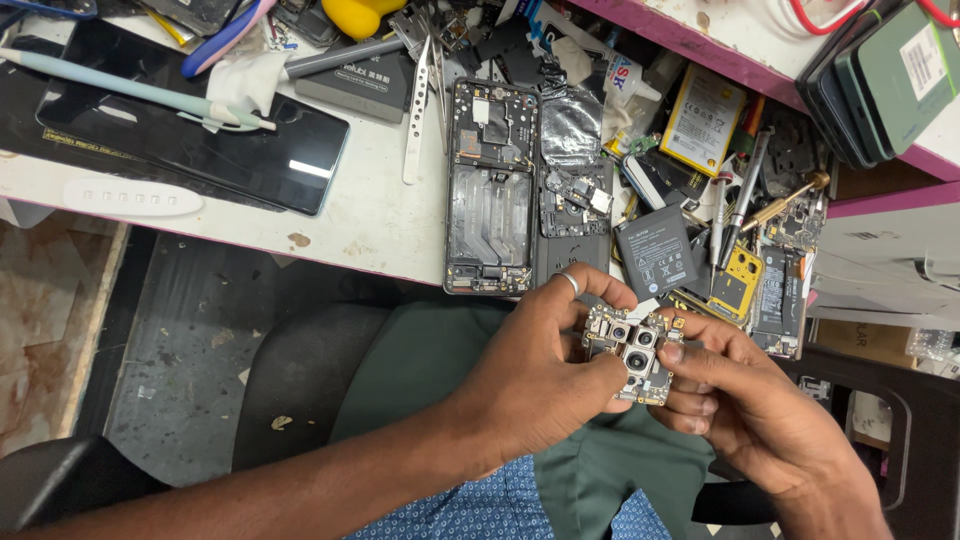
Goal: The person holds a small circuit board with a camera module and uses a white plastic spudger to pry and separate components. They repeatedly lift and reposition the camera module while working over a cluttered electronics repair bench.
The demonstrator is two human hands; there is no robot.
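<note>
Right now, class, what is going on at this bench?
A person seated at a cluttered workbench holds a small circuit board with camera lenses in both hands, above their lap. The left hand, which wears a ring, pinches the board's left side; the right hand supports it from the right and below. On the bench just beyond lies an opened phone frame, with a dark battery, tweezers and loose parts around it.

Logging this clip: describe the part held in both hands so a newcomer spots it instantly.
Below the cluttered white workbench, over the lap, left hand and right hand pinch a small gold-edged circuit board. Unlike the opened black phone frame above, it carries round camera lenses.
</note>
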